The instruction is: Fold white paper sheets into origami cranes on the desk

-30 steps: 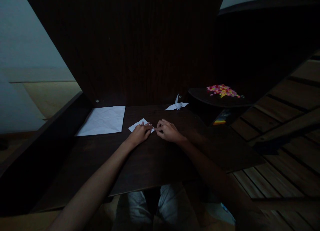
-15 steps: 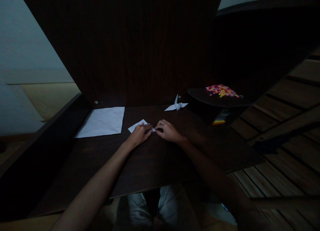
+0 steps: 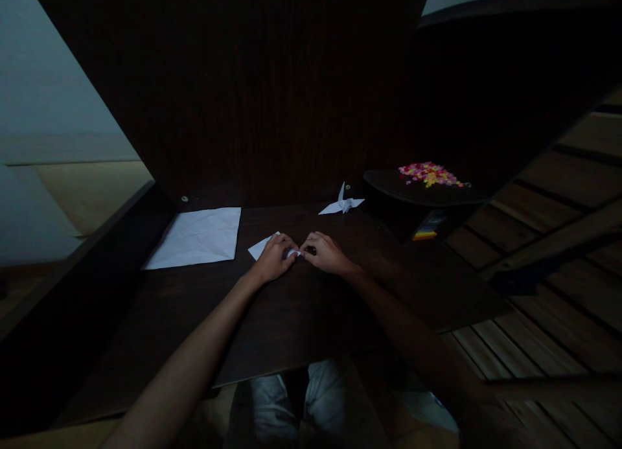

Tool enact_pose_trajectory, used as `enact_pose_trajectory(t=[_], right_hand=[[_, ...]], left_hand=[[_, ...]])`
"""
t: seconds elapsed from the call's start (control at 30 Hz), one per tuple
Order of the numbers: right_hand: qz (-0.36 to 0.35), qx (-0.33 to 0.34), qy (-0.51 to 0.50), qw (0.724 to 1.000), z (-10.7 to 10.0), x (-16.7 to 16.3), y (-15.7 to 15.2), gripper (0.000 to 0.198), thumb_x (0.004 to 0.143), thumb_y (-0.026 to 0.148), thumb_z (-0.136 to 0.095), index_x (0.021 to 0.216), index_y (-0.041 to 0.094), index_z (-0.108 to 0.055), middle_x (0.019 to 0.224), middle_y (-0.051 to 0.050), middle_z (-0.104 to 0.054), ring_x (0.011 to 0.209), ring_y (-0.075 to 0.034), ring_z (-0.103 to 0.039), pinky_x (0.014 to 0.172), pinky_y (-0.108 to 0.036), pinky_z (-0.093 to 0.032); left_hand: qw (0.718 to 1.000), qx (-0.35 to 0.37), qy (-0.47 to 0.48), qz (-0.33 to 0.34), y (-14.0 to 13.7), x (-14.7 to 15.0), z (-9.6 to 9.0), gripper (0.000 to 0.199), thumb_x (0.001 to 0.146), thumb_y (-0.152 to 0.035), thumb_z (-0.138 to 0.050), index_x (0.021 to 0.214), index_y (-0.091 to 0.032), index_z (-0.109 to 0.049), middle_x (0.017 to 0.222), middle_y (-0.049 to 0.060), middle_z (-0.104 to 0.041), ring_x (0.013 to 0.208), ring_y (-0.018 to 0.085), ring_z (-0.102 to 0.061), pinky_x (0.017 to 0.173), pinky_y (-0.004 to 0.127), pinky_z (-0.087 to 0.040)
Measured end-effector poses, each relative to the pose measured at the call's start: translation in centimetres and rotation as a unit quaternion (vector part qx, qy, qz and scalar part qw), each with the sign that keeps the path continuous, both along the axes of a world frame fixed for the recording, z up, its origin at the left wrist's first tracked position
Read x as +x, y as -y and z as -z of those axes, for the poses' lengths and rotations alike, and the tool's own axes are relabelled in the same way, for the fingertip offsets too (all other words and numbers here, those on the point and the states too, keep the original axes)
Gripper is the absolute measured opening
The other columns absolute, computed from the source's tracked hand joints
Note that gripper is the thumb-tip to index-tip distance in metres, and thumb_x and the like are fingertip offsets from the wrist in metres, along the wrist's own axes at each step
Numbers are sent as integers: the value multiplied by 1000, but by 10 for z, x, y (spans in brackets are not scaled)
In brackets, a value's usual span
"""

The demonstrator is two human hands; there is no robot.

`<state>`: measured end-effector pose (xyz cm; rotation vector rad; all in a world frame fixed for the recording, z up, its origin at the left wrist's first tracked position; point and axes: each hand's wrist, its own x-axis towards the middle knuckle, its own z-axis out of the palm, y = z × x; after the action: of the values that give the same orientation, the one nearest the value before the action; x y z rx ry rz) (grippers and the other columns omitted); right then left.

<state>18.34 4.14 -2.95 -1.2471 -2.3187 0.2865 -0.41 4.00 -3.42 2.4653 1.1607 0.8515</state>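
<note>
A small folded white paper (image 3: 259, 247) lies on the dark desk, partly covered by my left hand (image 3: 276, 256). The fingers of that hand are bent over the paper and press on it. My right hand (image 3: 324, 252) pinches the paper's right-hand tip between thumb and forefinger. My palms hide much of the folds. Behind my right hand stands a finished-looking white origami crane (image 3: 343, 206), touched by neither hand. To the left lies a larger creased white sheet of paper (image 3: 197, 237).
A dark desk (image 3: 272, 332) with a tall back panel spans the view. On a low curved shelf (image 3: 383, 184) at the right sits a heap of small pink, red and yellow pieces (image 3: 430, 173). Beneath it shows a box with a yellow-orange edge (image 3: 426, 234). A raised side board (image 3: 87, 267) bounds the left.
My left fingers have curled in from lying flatter across the paper, and more white shows between the hands. My right hand keeps its pinch at the tip. The view has shifted slightly.
</note>
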Motion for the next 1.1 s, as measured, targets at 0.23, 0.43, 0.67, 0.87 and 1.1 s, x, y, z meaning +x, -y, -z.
enact_pose_trajectory(t=[0.23,0.43,0.67,0.87,1.1], right_hand=[[-10,16,8,1000,0,1,1,9,81,18,-62,85,20,-70,87,-4,-63,87,-18,-55,76,-30,-43],[-13,33,13,999,0,0,4,10,83,21,-61,86,18,-70,88,-5,-63,86,-18,-55,76,-30,-44],[-18,50,22,998,-1,0,4,11,84,21,-60,88,20,-70,89,-4,-63,88,-18,-55,75,-30,-44],[-25,50,33,998,-3,0,6,11,83,20,-60,87,19,-70,86,-4,-63,87,-17,-55,75,-29,-44],[-35,54,54,996,-4,0,8,11,83,23,-59,84,19,-70,86,-5,-62,87,-18,-54,74,-29,-44]], left_hand=[[1000,10,18,22,-1,-1,1,14,83,-20,-53,88,-17,-66,94,7,-64,94,21,-58,91,40,-46],[999,-24,32,34,-4,-3,7,20,85,-20,-53,95,-19,-69,106,7,-70,112,23,-59,100,42,-44],[999,-35,32,26,-2,-2,9,23,85,-21,-51,95,-20,-71,106,3,-72,116,21,-58,108,42,-37],[998,13,-41,50,2,-1,8,29,88,-18,-44,105,-17,-68,118,7,-66,118,20,-56,108,40,-38],[991,75,-114,13,5,-4,7,24,91,-24,-46,100,-18,-67,114,9,-68,118,23,-56,105,41,-41]])
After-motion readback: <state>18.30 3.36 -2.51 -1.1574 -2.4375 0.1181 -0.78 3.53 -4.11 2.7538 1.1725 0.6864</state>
